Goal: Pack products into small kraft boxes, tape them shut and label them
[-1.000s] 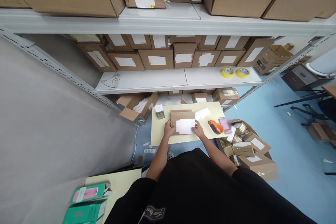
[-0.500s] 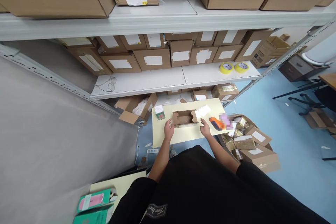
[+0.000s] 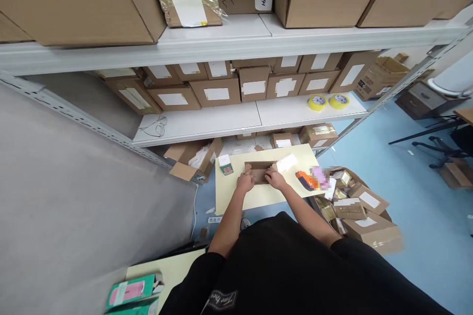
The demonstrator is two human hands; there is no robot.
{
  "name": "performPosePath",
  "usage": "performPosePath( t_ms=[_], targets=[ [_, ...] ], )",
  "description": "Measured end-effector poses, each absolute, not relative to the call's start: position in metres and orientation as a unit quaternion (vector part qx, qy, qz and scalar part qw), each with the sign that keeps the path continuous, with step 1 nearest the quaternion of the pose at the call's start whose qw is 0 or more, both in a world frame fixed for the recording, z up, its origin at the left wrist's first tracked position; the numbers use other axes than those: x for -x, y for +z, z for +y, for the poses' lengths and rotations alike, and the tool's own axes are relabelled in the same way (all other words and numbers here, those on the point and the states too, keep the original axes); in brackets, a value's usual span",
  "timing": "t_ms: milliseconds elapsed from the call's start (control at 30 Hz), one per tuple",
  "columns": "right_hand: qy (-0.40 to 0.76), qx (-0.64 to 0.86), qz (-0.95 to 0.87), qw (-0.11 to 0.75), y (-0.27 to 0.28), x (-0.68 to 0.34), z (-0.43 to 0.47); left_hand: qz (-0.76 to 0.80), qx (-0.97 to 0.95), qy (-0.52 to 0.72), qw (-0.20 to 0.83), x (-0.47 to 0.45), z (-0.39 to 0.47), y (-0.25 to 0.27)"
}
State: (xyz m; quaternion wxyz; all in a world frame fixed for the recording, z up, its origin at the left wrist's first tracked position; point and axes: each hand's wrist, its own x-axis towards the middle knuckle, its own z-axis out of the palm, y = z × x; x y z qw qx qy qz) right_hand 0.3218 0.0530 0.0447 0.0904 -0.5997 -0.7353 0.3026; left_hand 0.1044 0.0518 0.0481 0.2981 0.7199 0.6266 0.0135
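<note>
A small brown cardboard box [image 3: 260, 166] lies open on the pale yellow table, with its hollow inside facing up. My left hand [image 3: 246, 181] grips its left end, the fingers curled over onto the flap there. At the opposite end my right hand [image 3: 274, 177] does the same, fingers bent over the right flap and reaching inside. Partly hidden under my fingers are the flaps. To the left of the box stands a small white and green carton [image 3: 225, 165]. White paper [image 3: 287, 162] lies just beyond my right hand.
An orange and dark blue tool [image 3: 307, 180] lies on the table's [image 3: 229, 197] right. Beside it, a large container holds several parcels [image 3: 349, 208]. Shelves ahead carry cartons [image 3: 216, 92] and two yellow tape rolls [image 3: 317, 103]. An open box [image 3: 195, 157] stands left of the table.
Both hands have moved inward from beside the box onto its ends, and their fingers now bend over the end flaps. The camera view has tilted up slightly.
</note>
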Motion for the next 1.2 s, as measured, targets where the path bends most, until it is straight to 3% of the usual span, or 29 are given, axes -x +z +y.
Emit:
performPosePath(
  t_ms=[100, 267, 500, 967, 1200],
  targets=[
    [0.256, 0.647, -0.718, 0.020, 0.046, -0.329, 0.049, 0.640, -0.713, 0.006, 0.287, -0.097, 0.041, 0.046],
    [0.280, 0.674, -0.682, -0.053, 0.039, -0.337, 0.042, 0.683, -0.680, -0.010, 0.266, -0.093, 0.037, 0.043],
    [0.259, 0.720, -0.643, 0.031, 0.033, -0.340, 0.036, 0.665, -0.679, -0.045, 0.308, -0.089, 0.037, 0.026],
    [0.142, 0.767, -0.626, -0.009, 0.020, -0.347, 0.029, 0.691, -0.644, 0.109, 0.310, -0.090, 0.000, 0.004],
    [0.256, 0.733, -0.626, -0.078, 0.020, -0.332, 0.027, 0.702, -0.614, 0.109, 0.343, -0.078, -0.030, 0.001]
  ],
)
